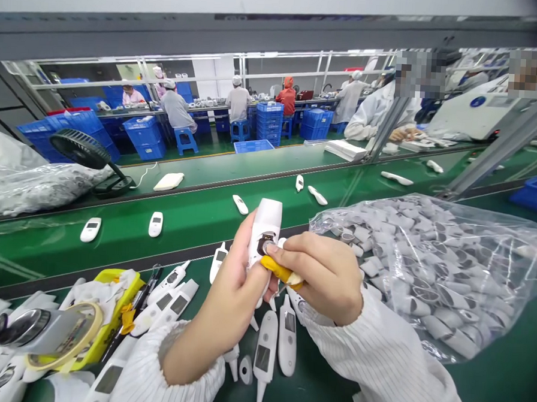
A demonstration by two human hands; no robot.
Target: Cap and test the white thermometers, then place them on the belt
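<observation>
My left hand (227, 295) grips a white thermometer body (265, 225) upright, its round metal sensor end facing me. My right hand (325, 276) presses a fingertip on that sensor spot and pinches a small yellow piece (279, 269) against the device. Below my hands several white thermometers (277, 339) lie on the green bench. Both arms wear white striped sleeves.
A clear bag of white caps (431, 269) lies at right. At left stand a yellow tray (108, 330), a tape roll (70, 340) and a black fan (84, 152). White devices ride the green conveyor (182, 211). Other workers sit at far benches beside blue crates (268, 120).
</observation>
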